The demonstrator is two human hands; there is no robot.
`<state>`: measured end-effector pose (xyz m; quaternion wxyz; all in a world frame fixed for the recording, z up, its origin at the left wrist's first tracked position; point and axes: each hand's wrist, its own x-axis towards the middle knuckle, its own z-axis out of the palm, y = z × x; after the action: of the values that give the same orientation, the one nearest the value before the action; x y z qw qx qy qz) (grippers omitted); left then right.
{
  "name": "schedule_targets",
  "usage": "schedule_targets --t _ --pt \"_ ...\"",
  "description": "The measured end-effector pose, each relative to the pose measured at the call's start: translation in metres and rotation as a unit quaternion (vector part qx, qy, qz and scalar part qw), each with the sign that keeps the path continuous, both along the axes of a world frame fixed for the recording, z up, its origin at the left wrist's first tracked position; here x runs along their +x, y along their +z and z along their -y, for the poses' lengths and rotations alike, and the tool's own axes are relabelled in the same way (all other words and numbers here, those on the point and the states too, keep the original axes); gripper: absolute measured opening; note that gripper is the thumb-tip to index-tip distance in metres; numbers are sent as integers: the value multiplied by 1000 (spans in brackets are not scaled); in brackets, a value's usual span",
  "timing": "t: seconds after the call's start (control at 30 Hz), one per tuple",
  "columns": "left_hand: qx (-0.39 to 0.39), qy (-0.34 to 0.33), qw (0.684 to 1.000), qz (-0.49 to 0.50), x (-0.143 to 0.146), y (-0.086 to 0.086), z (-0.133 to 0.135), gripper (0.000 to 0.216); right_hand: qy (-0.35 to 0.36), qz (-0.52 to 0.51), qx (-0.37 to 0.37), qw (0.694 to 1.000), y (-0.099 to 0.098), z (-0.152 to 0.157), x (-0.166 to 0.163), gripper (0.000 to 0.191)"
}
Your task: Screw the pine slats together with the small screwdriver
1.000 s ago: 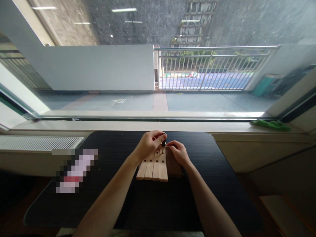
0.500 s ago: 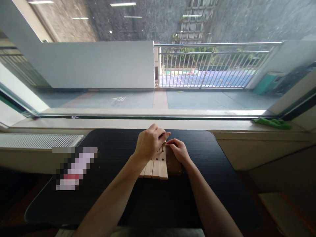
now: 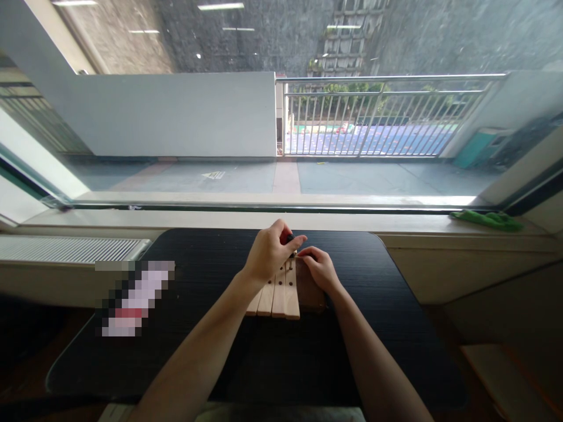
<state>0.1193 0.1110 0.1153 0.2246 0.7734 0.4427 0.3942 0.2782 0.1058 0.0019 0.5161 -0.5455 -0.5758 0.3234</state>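
Several pale wooden slats point(image 3: 278, 296) with small holes lie side by side on the black table point(image 3: 197, 351), next to a darker brown wooden piece point(image 3: 310, 293). My left hand point(image 3: 269, 253) hovers over the far end of the slats, its fingers pinched on a small dark object point(image 3: 290, 239) that I cannot name. My right hand point(image 3: 320, 268) rests on the brown piece with fingers curled and fingertips pressed together at the slats' far edge; whether anything is in them is hidden.
A blurred, pixelated object point(image 3: 132, 299) lies at the table's left. Behind the table runs a window sill point(image 3: 220, 220) with a green cloth point(image 3: 484, 220) at the right. A white radiator grille point(image 3: 65, 249) sits at the left.
My left hand lifted and shifted slightly right over the slats' far end, still pinching the small dark object. My right hand has stayed in place. The view moved down a little.
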Motion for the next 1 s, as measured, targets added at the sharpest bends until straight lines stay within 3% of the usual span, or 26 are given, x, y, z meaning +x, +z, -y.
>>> schedule_targets --t 0.67,1.0 --pt "84 -11 981 -177 -4 15 2 25 -1 3 4 1000 -1 0 0 18" --pt "99 -13 975 -199 -7 17 3 21 2 4 5 1000 -3 -1 1 19"
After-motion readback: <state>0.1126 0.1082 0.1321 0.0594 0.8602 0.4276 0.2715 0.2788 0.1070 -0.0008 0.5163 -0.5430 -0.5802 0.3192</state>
